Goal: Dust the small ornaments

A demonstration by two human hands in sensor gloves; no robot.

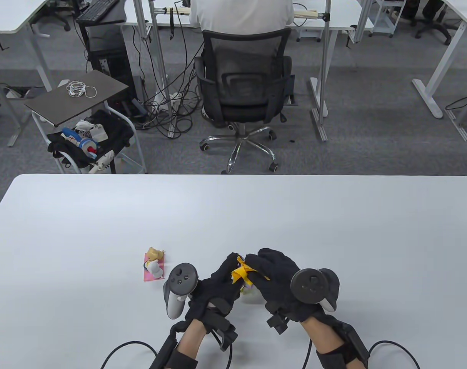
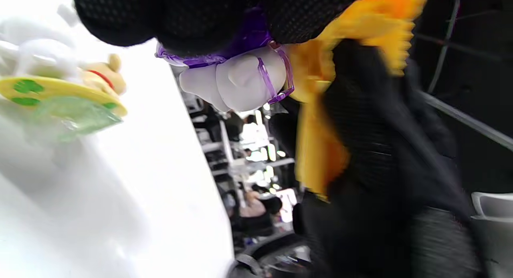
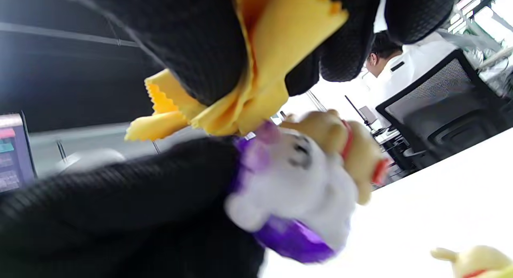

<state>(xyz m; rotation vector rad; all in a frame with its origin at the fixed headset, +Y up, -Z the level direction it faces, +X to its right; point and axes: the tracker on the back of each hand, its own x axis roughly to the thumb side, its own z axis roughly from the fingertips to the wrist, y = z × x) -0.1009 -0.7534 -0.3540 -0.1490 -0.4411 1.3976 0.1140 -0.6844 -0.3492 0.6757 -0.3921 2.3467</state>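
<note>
My left hand (image 1: 227,269) grips a small white and purple ornament (image 2: 236,81) just above the table's near edge. In the table view only a sliver of that ornament (image 1: 248,284) shows between the gloves. My right hand (image 1: 256,265) pinches a yellow cloth (image 1: 241,273) and holds it against the top of the ornament. The right wrist view shows the cloth (image 3: 272,49) bunched under my fingers, right above the ornament (image 3: 304,182), which has a tan bear on it. A second ornament (image 1: 153,265) on a pink base stands to the left of my hands.
A third ornament (image 2: 60,93) on a yellow and green base sits on the white table (image 1: 102,215) under my hands, and shows pale in the table view (image 1: 249,298). Beyond the far edge a person sits in a black office chair (image 1: 243,84).
</note>
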